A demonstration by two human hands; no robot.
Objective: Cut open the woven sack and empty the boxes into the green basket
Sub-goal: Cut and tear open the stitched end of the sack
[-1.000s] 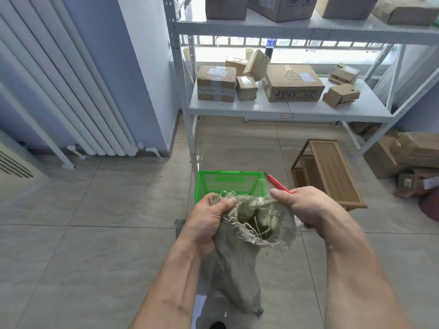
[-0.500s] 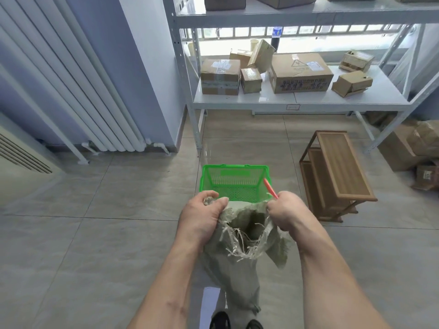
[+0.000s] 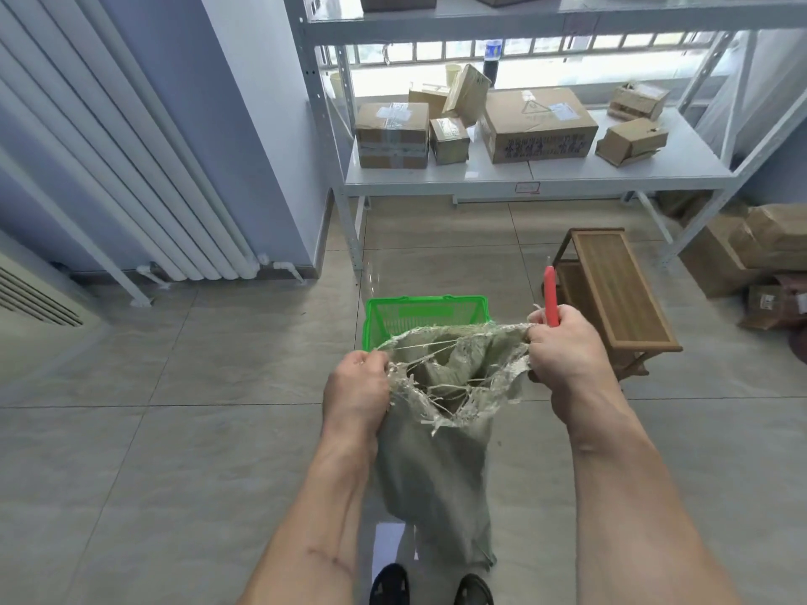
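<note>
**Sack held open above basket**

Woven sack (image 3: 436, 465) hangs vertical, frayed mouth up, bottom toward floor, just short of green basket (image 3: 425, 318). Left hand (image 3: 356, 393) grips left rim. Right hand (image 3: 563, 347) clutches right rim plus red cutter (image 3: 550, 294), pointing up.

The sack (image 3: 436, 465) mouth is held wide by both hands (image 3: 356, 393) (image 3: 565, 349), above the basket (image 3: 384, 320); a cutter (image 3: 550, 294) is gripped too.

Tiled floor (image 3: 174, 430) beneath me carrying the green basket (image 3: 425, 316), a wooden stool (image 3: 611, 294) and my shoes (image 3: 391, 585). White metal shelf (image 3: 537, 179) bearing several cardboard boxes (image 3: 539, 124); more boxes (image 3: 742, 251) on the floor at right.
</note>
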